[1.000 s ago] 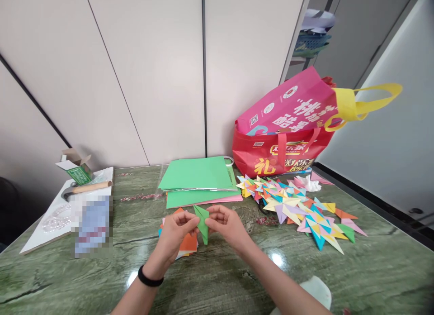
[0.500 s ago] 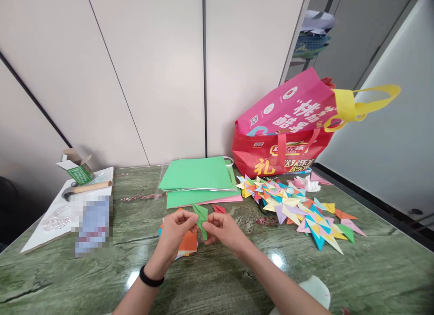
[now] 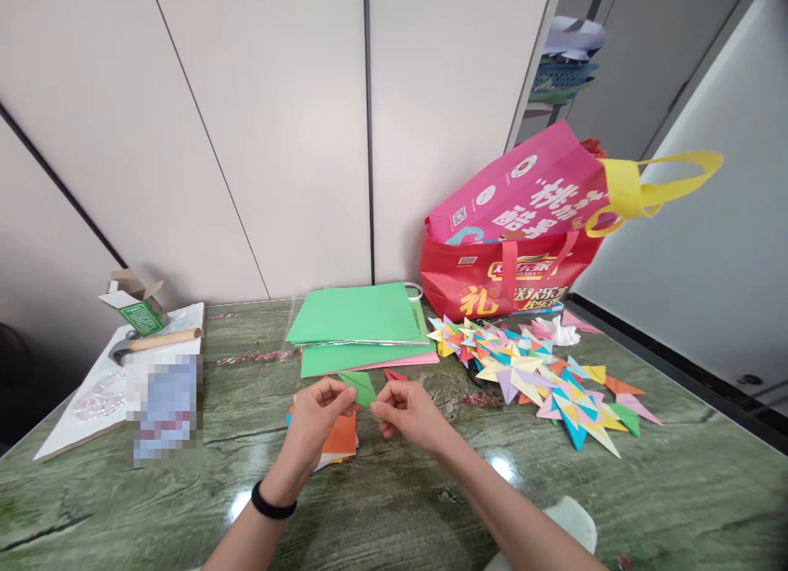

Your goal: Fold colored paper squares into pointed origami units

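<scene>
A small folded green paper piece (image 3: pixel 359 386) is held up between my two hands, its creases facing me. My left hand (image 3: pixel 321 415) pinches its left side between thumb and fingers. On its lower right corner, my right hand (image 3: pixel 406 413) has closed thumb and fingertips. Beneath my left hand lies a stack of small paper squares (image 3: pixel 341 440), orange on top, partly hidden by the hand. A red folded paper piece (image 3: pixel 396 376) rests on the table just behind my right hand.
Large green sheets (image 3: pixel 357 315) lie behind my hands. Folded paper stars (image 3: pixel 523 370) spread to the right, before a red bag (image 3: pixel 510 267) holding a pink bag (image 3: pixel 523 185). On the left, a white board (image 3: pixel 86 390) carries a wooden-handled hammer (image 3: pixel 166 339) and a small green box (image 3: pixel 143 315).
The green paper piece has turned from upright to lying more sideways, its tip now toward the upper left. My hands have stayed in nearly the same place.
</scene>
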`<action>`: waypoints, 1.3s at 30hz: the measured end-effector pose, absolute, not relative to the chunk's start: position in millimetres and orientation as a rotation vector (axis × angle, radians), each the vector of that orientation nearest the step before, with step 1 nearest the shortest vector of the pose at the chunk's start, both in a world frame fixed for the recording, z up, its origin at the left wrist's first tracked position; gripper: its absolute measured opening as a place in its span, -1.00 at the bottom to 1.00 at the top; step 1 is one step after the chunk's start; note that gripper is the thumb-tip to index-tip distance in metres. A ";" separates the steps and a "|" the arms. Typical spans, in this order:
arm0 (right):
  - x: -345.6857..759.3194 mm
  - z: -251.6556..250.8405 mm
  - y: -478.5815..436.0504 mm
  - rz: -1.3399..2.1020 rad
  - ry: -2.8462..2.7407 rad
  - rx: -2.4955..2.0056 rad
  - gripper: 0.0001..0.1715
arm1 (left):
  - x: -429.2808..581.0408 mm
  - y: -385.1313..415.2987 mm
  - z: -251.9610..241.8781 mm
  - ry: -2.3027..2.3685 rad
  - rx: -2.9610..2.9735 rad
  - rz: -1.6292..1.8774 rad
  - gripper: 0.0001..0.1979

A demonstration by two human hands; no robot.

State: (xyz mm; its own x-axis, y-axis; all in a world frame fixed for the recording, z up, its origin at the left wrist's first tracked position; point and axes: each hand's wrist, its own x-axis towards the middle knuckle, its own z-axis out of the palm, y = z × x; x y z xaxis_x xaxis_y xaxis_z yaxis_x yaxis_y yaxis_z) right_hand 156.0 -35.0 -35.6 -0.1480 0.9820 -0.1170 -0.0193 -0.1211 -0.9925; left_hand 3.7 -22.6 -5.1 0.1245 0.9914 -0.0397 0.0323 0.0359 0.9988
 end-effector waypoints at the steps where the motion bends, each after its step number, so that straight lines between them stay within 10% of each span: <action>1: 156.1 -36.4 -34.4 1.404 -1.228 -1.197 -0.69 | 3.5 -22.3 -5.0 1.155 1.268 1.069 -0.79; 8: 171.8 -37.8 -26.4 1.043 -1.292 -1.293 -0.73 | -7.5 -14.5 -9.7 1.453 1.772 0.913 -0.72; 19: 198.7 -29.8 -24.1 0.577 -1.813 -1.913 -0.75 | -13.2 -19.1 -11.2 1.565 2.319 -0.034 -0.07; 39: 179.2 -30.3 -34.1 0.411 -1.995 -1.976 -0.76 | -13.5 -20.1 -7.7 1.637 2.335 -0.010 -0.12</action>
